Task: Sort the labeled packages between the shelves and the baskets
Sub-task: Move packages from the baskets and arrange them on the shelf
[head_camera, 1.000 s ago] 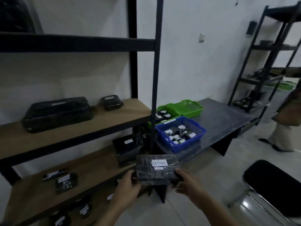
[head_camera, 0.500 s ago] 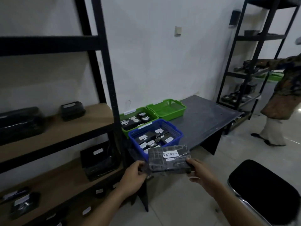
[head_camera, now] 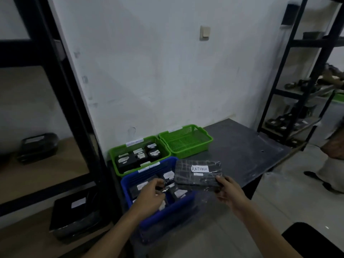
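A flat dark package [head_camera: 195, 175] wrapped in clear plastic carries a white label reading RETURN. My right hand [head_camera: 228, 192] grips its right lower corner and holds it above the blue basket [head_camera: 168, 211]. At the package's left edge, my left hand [head_camera: 150, 195] pinches the loose wrap with curled fingers, over the basket's inside. Several labeled dark packages lie in the blue basket. Behind it, a green basket [head_camera: 114, 155] also holds several labeled packages. An empty green basket [head_camera: 186, 140] stands to the right of that one.
All baskets sit on a dark table [head_camera: 242, 151] against the wall. A wooden shelf rack [head_camera: 37, 175] on the left holds dark packages [head_camera: 38, 147]. At the far right are another black rack [head_camera: 297, 90] and a person [head_camera: 333, 157]. A black chair seat [head_camera: 316, 241] is at the lower right.
My view has swung right, from the shelf rack to the baskets. Both hands have carried the RETURN package over the blue basket, now much closer.
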Motion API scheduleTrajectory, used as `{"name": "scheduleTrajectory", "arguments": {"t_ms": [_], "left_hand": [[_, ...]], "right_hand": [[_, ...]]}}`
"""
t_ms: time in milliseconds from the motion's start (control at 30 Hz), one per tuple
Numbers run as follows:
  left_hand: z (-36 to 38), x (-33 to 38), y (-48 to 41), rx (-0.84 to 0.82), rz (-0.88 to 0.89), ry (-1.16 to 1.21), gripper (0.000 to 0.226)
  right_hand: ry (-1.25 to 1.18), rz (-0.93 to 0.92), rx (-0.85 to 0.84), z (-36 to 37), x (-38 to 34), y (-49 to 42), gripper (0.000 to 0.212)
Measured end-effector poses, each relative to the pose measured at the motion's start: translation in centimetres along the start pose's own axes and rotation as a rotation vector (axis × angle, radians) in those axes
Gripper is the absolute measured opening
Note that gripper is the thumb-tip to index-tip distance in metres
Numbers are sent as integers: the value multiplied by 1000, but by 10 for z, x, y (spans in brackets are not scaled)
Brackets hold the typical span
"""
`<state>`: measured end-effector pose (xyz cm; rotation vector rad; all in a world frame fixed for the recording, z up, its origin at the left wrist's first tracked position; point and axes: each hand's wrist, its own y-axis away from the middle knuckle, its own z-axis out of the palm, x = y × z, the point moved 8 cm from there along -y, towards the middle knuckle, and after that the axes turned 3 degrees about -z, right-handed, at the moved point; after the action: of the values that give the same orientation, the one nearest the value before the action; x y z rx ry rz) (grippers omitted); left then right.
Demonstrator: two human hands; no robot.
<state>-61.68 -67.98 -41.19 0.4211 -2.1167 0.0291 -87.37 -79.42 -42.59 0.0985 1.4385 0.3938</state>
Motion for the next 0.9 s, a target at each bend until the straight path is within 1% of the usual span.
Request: {"name": "scheduleTrajectory", "arguments": {"t_ms": [67, 200, 333, 433, 567, 633, 800, 900], "left_hand": [[-5, 3, -40, 1, -3, -9, 39], [-12, 16, -118, -3, -7, -24, 40], [-14, 35, -183, 41, 8, -22, 41], [-6, 35, -224, 33, -15, -28, 42], [1, 27, -285, 83, -71, -17, 44], [6, 21, -314, 114, -114, -10, 43], [26, 4, -366, 142, -266, -5, 43], [30, -2, -385, 210, -334, 20, 42]], "right_hand": [[-20, -2, -4, 6, -8, -36, 9], [25, -18, 16, 11, -30, -103, 13], [37, -32, 25, 18, -58, -174, 16], [55, -35, -12, 28, -68, -230, 20], [42, -7, -61, 42, -74, -316, 18], [48, 28, -100, 48, -71, -366, 23], [183, 114, -179, 55, -53, -465, 36], [286, 145, -198, 64, -42, -507, 42]]}}
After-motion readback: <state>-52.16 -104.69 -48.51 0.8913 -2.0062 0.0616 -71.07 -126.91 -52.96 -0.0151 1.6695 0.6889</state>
